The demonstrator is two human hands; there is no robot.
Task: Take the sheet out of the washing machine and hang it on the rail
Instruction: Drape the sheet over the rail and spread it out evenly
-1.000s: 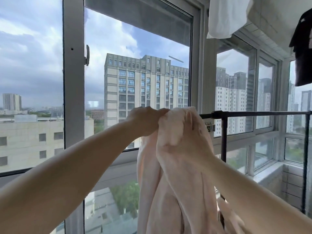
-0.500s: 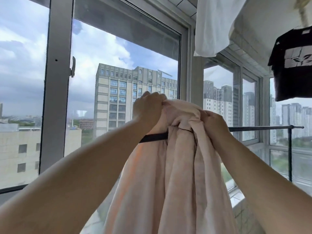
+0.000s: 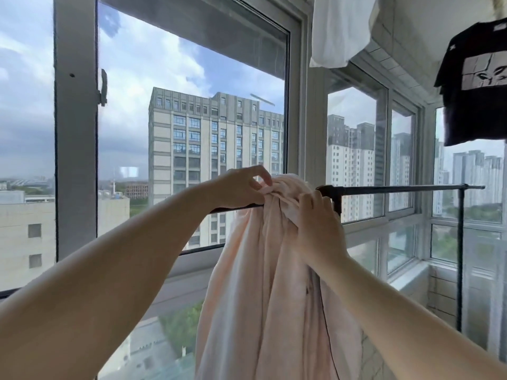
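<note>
A: Where is the sheet (image 3: 274, 283) at this moment?

B: It is draped in a thick bunch over the dark rail (image 3: 397, 189), at the rail's left part, and hangs down in long pale pink folds below the bottom edge of the view. Its top is a crumpled knot of cloth sitting on the bar.

A: And the 2 hands?

B: The left hand (image 3: 244, 187) is at the top left of the bunch, just above the rail, its fingers curled and pinching a fold of the cloth. The right hand (image 3: 318, 223) lies on the right side of the bunch, just below the bar, fingers bent into the fabric and gripping it.

A: So both are closed on the sheet?

B: Yes, each has cloth in its fingers. Both forearms reach in from the bottom corners of the view.

A: What of the rail itself?

B: It runs level to the right, toward a thin dark upright post (image 3: 461, 256) near the corner windows. The stretch right of the sheet is bare.

A: Anything else around?

B: A black T-shirt (image 3: 474, 86) with a pale square print hangs at the upper right, and a white garment (image 3: 340, 26) hangs at the top. Behind the rail stand large windows (image 3: 192, 64), with tower blocks and a cloudy sky beyond
</note>
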